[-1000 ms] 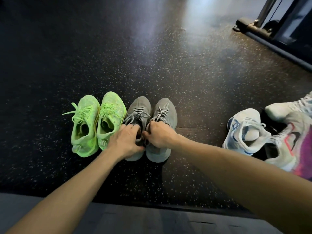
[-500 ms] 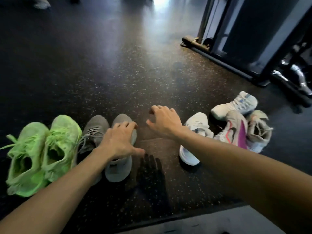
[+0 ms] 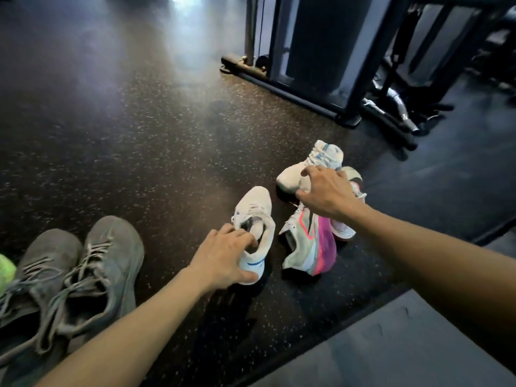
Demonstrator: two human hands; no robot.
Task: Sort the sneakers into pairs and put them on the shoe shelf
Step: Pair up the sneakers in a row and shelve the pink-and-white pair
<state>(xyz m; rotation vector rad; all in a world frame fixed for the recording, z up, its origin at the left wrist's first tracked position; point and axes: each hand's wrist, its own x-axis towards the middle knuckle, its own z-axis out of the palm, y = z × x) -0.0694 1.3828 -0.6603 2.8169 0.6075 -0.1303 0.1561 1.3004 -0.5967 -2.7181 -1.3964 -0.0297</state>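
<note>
White sneakers [image 3: 255, 208] under both hands [image 3: 223, 254]

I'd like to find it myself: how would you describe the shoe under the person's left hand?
Start at the grey pair at the left, then look right. The next shoe is white, upright, and the left hand grips its heel. Unlike the pink-soled shoe beside it, it has blue trim.

1. The floor [image 3: 156, 129] was dark rubber flecked with pale specks, faintly sheened under the light.
2. The grey sneakers [image 3: 83, 269] showed a matt, suede-like cloth upper with flat woven laces.
3. The white sneaker [image 3: 258, 202] looked like smooth mesh cloth.
4. The pink-soled sneaker [image 3: 310, 247] carried a glossy sole edge.
5. The machine frame [image 3: 282, 43] was painted metal, satin-finished.
</note>
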